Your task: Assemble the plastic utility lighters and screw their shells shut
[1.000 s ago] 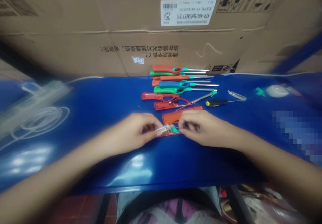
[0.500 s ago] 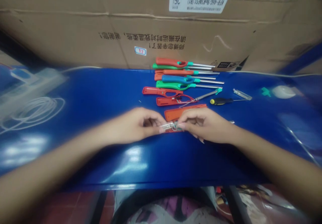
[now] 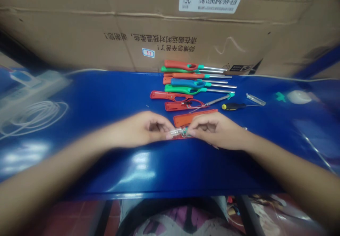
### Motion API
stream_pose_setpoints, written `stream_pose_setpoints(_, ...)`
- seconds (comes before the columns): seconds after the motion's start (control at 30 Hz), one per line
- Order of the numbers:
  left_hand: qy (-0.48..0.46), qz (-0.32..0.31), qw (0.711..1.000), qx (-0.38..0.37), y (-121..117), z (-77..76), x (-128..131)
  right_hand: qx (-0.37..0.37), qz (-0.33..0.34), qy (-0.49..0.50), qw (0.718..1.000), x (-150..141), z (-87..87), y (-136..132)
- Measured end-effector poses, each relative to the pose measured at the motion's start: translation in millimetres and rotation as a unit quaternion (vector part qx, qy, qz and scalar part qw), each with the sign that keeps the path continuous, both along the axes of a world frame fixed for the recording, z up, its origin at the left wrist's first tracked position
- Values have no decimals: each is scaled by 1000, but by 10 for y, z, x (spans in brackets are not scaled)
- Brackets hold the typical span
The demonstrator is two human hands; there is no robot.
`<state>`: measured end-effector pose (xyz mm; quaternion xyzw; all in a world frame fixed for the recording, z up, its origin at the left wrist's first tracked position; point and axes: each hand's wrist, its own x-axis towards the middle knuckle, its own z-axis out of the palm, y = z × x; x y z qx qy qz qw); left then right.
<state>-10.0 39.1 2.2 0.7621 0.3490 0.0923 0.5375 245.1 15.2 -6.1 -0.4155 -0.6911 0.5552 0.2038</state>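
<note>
Leftmost, at the left edge of the frame: one pale power strip [image 3: 42, 87], blurred; below it, one coil of white cable [image 3: 32, 117] on the blue tabletop [image 3: 106, 179].

Centre left: one left hand [image 3: 145, 128], thumb and fingertips pinched on a clear fuel vial [image 3: 175, 132], which sits at the centre of the frame, just above a red lighter shell [image 3: 178, 137].

Upper centre: one cardboard box [image 3: 79, 45], spanning the frame's top, with a small number sticker [image 3: 148, 53].

Centre, beneath the box: one red shell half [image 3: 159, 95]; one red shell with parts [image 3: 174, 106]; a row of assembled lighters [image 3: 187, 83] in red, orange, blue and green, metal barrels pointing right; one orange shell half [image 3: 186, 118], nearer the hands.

Centre right: one right hand [image 3: 215, 130], fingertips drawn narrow beside a turquoise piece [image 3: 185, 131]; whether they grip it cannot be told.

Farther right: one metal barrel [image 3: 217, 100], turquoise-tipped, lying aslant; one black-and-yellow screwdriver [image 3: 235, 106]; one clear tube [image 3: 255, 99]; one turquoise fitting [image 3: 280, 96], near a white rounded object [image 3: 299, 97].
</note>
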Motion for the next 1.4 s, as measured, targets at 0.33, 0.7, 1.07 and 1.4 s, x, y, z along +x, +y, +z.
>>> stream_pose_setpoints(0.33,3,-1,1000,-22,8,-7,-15,-8,4,4,1000,-5,-17,9)
stream_pose_setpoints(0.7,17,-3,999,-37,13,-26,-22,-2,6,-2,1000,-14,3,6)
stream_pose_setpoints(1.07,19,-13,1000,18,24,-68,-27,59,18,-23,998,-14,-90,1)
stream_pose_setpoints(1.4,10,-13,999,30,18,-59,-14,52,14,-36,998,-20,-76,-34)
